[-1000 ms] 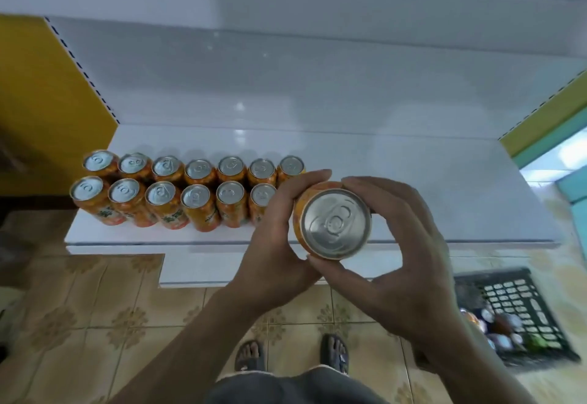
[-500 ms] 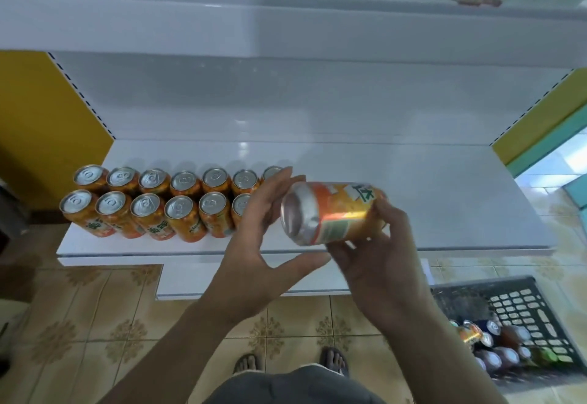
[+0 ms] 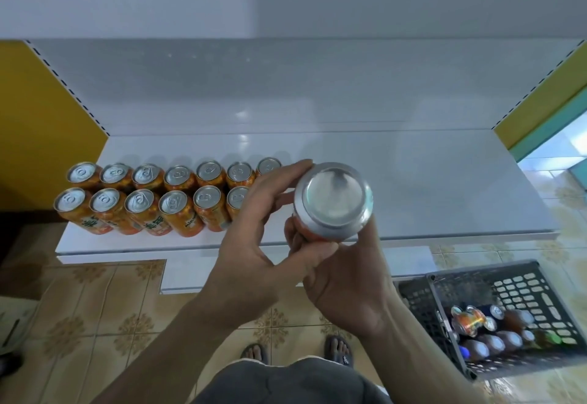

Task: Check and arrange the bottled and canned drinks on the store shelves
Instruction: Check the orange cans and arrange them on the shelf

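I hold one orange drink can (image 3: 333,202) upside down above the shelf's front edge, its plain silver bottom facing the camera. My right hand (image 3: 347,279) grips its lower body from underneath. My left hand (image 3: 263,235) holds its left side, fingers reaching up to the rim and thumb below. Two rows of several matching orange cans (image 3: 158,195) stand upright on the left part of the white shelf (image 3: 428,187), tabs up. My left hand hides the rows' right end.
A black plastic crate (image 3: 476,289) on the tiled floor at the lower right holds several bottles and cans (image 3: 495,330). A white upper shelf (image 3: 286,3) overhangs at the top. Yellow side panels flank the unit. My sandalled feet (image 3: 298,351) stand below.
The can has been turned over: a second ago its tab end faced me, then it lay sideways, and now its bottom faces the camera. Both hands stayed on it.
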Motion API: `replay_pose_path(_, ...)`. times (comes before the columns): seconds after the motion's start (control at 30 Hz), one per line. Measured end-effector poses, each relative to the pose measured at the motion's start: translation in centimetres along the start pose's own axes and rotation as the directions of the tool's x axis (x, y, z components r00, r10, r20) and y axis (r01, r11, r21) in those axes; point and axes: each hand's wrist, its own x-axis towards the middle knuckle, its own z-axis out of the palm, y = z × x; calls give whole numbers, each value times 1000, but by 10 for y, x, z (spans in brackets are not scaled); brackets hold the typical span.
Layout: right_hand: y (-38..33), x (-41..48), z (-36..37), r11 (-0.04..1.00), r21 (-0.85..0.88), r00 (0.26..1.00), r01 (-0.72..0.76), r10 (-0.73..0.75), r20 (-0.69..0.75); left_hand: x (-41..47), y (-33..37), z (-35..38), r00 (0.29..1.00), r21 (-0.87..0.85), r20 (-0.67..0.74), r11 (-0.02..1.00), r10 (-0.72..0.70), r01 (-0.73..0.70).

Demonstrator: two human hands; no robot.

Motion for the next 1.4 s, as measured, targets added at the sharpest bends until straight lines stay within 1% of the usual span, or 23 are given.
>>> replay_pose_path(0.13,-1,-4,-2,985,-137,990,105,-116,-76,2,5,-10,998,75,59,997,3,-7)
replay_pose_path(0.2,-2,-4,-2,969,-188,983,159,-173,-61,5,8,-14,995,92,96,996,1,-10)
replay_pose_path(0.33,-1,-4,-4,893,-371,960,256,-279,-9,7,9,-20,999,105,45,994,-23,19)
replay_pose_path(0.4,0,-5,-8,758,-540,906,366,-422,21,7,11,-16,998,18,-9,998,-64,64)
replay_pose_path(0.47,-1,-10,-4,530,-692,801,490,-588,116,8,16,-10,966,-244,-96,947,-238,209)
replay_pose_path(0.53,-5,-14,-1,287,-764,720,577,-622,310,10,16,-3,887,-451,-111,818,-448,357)
replay_pose_path(0.57,-7,-14,0,209,-784,711,585,-597,371,11,13,-2,856,-486,-105,777,-506,399)
replay_pose_path(0.6,-9,-15,2,166,-799,710,578,-585,392,11,11,-2,838,-483,-109,765,-535,426)
replay_pose_path(0.63,-11,-13,2,161,-803,709,574,-587,390,12,9,-3,834,-461,-113,773,-539,437)
replay_pose_path(0.67,-12,-13,3,212,-793,717,571,-599,356,12,9,-4,851,-431,-99,793,-516,431)
replay_pose_path(0.73,-11,-9,5,374,-760,760,532,-607,233,10,10,-7,905,-362,-52,853,-422,377)
replay_pose_path(0.77,-11,-9,3,403,-764,778,504,-595,199,9,11,-9,920,-360,-39,864,-390,352)
replay_pose_path(0.83,-11,-8,1,344,-803,783,486,-579,225,11,12,-11,891,-444,-55,810,-451,382)
replay_pose_path(0.9,-11,-9,0,163,-835,737,526,-577,352,13,11,-9,827,-521,-54,723,-559,454)
replay_pose_path(0.97,-13,-11,1,-5,-844,695,537,-563,446,14,10,-8,784,-524,-37,680,-620,513)
replay_pose_path(1.0,-14,-10,2,-15,-845,684,535,-579,444,14,9,-7,778,-509,-44,684,-627,522)
replay_pose_path(1.1,-16,-7,3,152,-856,736,495,-596,320,10,6,-8,842,-450,-75,772,-534,449)
replay_pose_path(1.17,-16,-7,1,104,-872,747,478,-571,341,11,5,-10,830,-491,-83,747,-552,448)
replay_pose_path(1.23,-14,-8,2,5,-860,715,510,-558,421,13,5,-10,785,-519,-24,679,-619,520)
replay_pose_path(1.27,-14,-9,3,-22,-852,697,522,-565,442,13,6,-9,772,-506,3,665,-635,549)
replay_pose_path(1.3,-14,-8,1,-11,-850,686,527,-586,433,13,7,-8,771,-490,13,668,-637,560)
replay_pose_path(1.33,-14,-7,2,50,-853,687,519,-618,382,12,8,-7,782,-477,8,685,-623,551)
replay_pose_path(1.4,-14,-6,1,206,-857,731,473,-635,251,10,4,-5,833,-439,-31,756,-552,485)
